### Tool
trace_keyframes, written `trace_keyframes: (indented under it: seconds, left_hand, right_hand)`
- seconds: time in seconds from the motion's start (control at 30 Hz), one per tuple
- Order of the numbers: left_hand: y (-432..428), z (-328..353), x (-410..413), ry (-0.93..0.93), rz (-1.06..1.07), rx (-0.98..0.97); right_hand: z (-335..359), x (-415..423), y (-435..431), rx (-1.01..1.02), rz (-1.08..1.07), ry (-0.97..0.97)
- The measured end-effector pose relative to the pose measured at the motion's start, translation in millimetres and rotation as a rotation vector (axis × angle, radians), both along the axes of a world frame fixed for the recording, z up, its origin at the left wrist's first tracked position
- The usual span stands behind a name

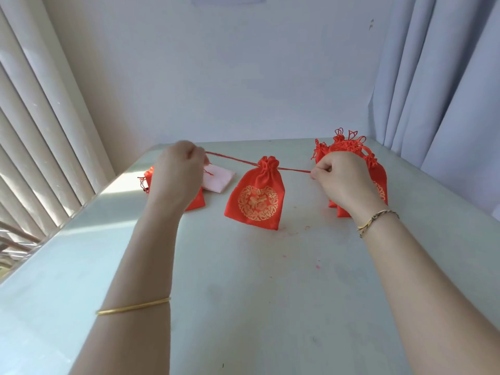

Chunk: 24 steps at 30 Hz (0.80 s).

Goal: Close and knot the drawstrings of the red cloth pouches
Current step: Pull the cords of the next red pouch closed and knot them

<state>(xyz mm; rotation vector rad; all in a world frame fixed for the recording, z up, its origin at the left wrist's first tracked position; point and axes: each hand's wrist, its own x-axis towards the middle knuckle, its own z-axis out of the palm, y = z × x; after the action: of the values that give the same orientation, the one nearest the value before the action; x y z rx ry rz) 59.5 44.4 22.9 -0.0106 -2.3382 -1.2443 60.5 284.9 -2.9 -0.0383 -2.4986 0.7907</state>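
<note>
A red cloth pouch (255, 194) with a gold round emblem hangs in the middle, its mouth gathered tight. Its red drawstrings (232, 159) stretch taut to both sides. My left hand (180, 169) pinches the left string end, raised above the table. My right hand (342, 177) pinches the right string end at about the same height. Another red pouch (198, 200) lies flat behind my left hand, mostly hidden. A pile of several red pouches (349, 146) with looped strings sits behind my right hand.
The pale green table (243, 280) fills the lower view, with small red thread bits on it. A pink folded cloth (220, 178) lies near the left pouch. Vertical blinds stand at the left, a blue-grey curtain at the right, a wall behind.
</note>
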Motion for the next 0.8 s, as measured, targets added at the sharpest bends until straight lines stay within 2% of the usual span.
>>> trace_keyframes:
  seconds: [0.1, 0.17, 0.33, 0.47, 0.8]
  left_hand:
    - [14, 16, 10, -0.082, -0.455, 0.694]
    - [20, 18, 14, -0.154, -0.641, 0.844]
    - [34, 13, 18, -0.174, -0.663, 0.860]
    - [37, 14, 20, -0.188, -0.682, 0.926]
    - [41, 13, 24, -0.317, -0.767, 0.478]
  right_hand:
    - [5, 1, -5, -0.020, 0.029, -0.010]
    - [9, 2, -7, -0.081, 0.076, 0.017]
    - [28, 17, -23, -0.274, 0.250, 0.070]
    - [36, 25, -32, -0.273, 0.329, 0.087]
    - [42, 28, -43, -0.238, 0.430, 0.262]
